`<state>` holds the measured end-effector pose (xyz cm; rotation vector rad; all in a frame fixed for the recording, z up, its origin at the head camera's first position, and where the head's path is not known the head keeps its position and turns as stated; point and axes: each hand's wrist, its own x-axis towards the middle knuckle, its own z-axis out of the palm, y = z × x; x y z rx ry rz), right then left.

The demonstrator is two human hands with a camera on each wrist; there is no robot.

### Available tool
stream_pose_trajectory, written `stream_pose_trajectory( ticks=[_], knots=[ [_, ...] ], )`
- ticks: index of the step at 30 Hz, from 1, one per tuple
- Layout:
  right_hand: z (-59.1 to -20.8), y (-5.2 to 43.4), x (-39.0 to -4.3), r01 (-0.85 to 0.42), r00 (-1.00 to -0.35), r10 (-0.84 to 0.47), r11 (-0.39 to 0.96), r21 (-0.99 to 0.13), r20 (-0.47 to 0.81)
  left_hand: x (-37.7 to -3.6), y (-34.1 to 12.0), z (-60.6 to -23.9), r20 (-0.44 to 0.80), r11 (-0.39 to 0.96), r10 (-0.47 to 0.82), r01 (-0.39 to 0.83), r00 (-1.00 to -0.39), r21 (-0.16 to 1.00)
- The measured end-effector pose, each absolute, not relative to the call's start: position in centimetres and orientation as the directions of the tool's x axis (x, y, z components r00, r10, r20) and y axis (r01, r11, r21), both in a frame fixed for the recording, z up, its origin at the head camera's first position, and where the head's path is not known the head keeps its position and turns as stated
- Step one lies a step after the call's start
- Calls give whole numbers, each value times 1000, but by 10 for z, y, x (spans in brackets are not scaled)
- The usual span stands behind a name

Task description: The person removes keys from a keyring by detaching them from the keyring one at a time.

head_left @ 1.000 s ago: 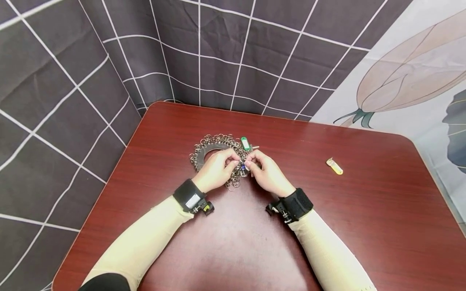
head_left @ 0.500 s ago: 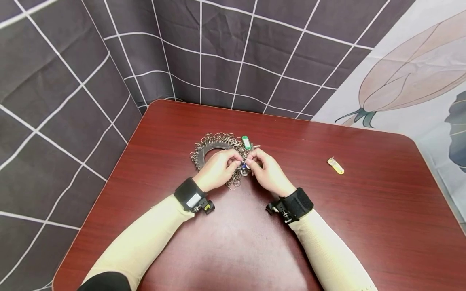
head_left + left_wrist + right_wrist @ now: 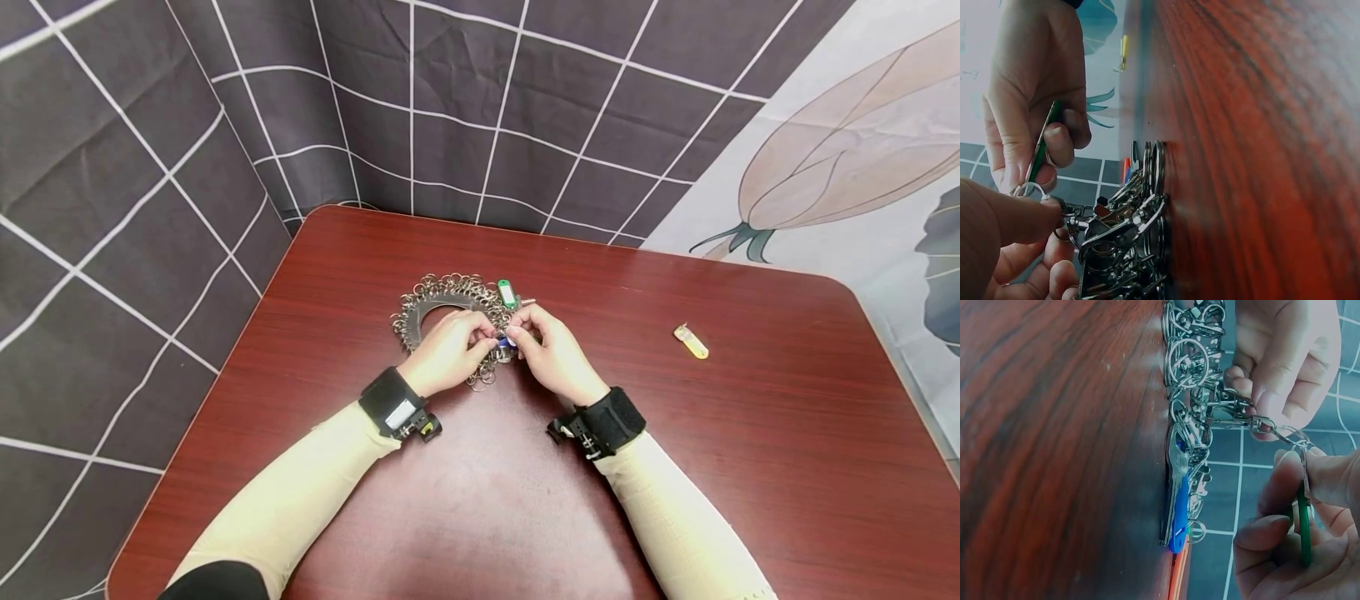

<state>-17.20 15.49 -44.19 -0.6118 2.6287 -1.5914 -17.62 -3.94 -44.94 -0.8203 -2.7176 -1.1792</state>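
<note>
A small clasp [image 3: 1241, 415] on the pile of key rings [image 3: 442, 310] is pinched by the curled fingers of the left hand [image 3: 446, 352]. A green tag [image 3: 1302, 528] and its split ring [image 3: 1290, 434] are gripped between thumb and fingers of the right hand [image 3: 551, 354]. The pile lies on the tabletop [image 3: 675, 467], under and just behind both hands, with a blue key [image 3: 1179, 506] at its edge. A yellow tag [image 3: 690, 342] lies well apart to the right. Since half a second ago, the hands have stayed pressed together; hardly anything has shifted.
</note>
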Motion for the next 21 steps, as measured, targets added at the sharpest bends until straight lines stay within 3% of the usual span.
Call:
stream_pose_trajectory(
  ticks=[21],
  knots=[
    [-439,155,-172,-296,-931,-329,418,-859,161,-175,-38,-447,219,582,392,425,-894,694]
  ],
)
